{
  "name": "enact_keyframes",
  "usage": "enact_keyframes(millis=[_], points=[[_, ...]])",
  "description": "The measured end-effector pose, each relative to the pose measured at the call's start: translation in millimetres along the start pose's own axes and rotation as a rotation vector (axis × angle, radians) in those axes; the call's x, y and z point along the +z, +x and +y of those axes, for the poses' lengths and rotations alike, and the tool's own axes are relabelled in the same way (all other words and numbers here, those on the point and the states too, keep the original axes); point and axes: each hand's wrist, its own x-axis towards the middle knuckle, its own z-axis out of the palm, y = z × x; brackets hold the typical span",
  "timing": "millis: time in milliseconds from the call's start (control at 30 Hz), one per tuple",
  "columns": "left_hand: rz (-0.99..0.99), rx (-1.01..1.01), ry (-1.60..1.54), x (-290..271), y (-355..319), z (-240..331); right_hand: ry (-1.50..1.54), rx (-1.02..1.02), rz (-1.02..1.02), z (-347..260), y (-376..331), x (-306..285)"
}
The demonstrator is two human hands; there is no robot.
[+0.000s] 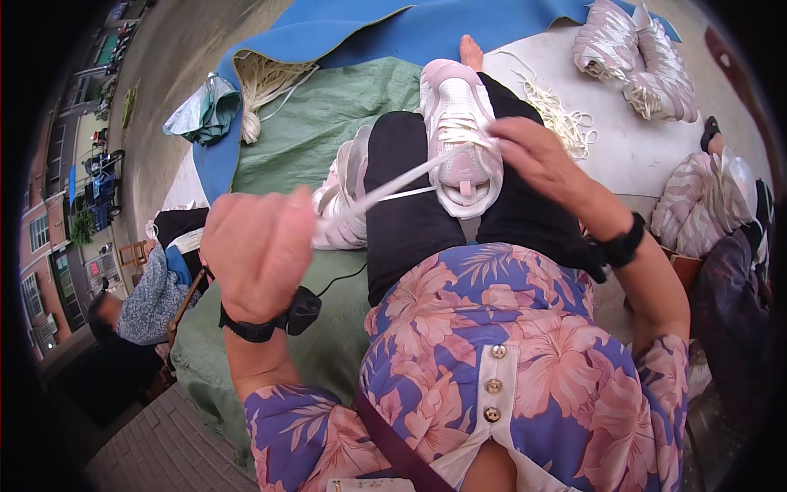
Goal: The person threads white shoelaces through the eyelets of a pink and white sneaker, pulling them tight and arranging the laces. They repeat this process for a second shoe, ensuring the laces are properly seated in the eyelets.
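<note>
Left hand (pixel 258 250) fist closed gripping white lace (pixel 385 190), pulled taut; right hand (pixel 533 152) fingers pinch lace at pink sneaker (pixel 459 135) on lap.

Her left hand (pixel 258 246) was raised and closed into a fist, wrist banded in black. The right hand (pixel 533 156) reached forward, fingers pinched, forearm stretched out from the lower right.

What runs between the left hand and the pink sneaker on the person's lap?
In the head view, a white shoelace stretches taut from the left hand to the pink sneaker, crossing the black trouser leg. The right hand holds the sneaker.
</note>
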Motion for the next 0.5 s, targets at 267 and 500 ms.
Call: enact_keyframes(millis=[267,500], points=[[0.015,0.054,-0.102,42,31,-5,0.789,0.153,-0.234,-103,21,-30],[-0.134,-0.281,-0.764,163,38,9,0.794,-0.146,0.157,-121,-55,-134]])
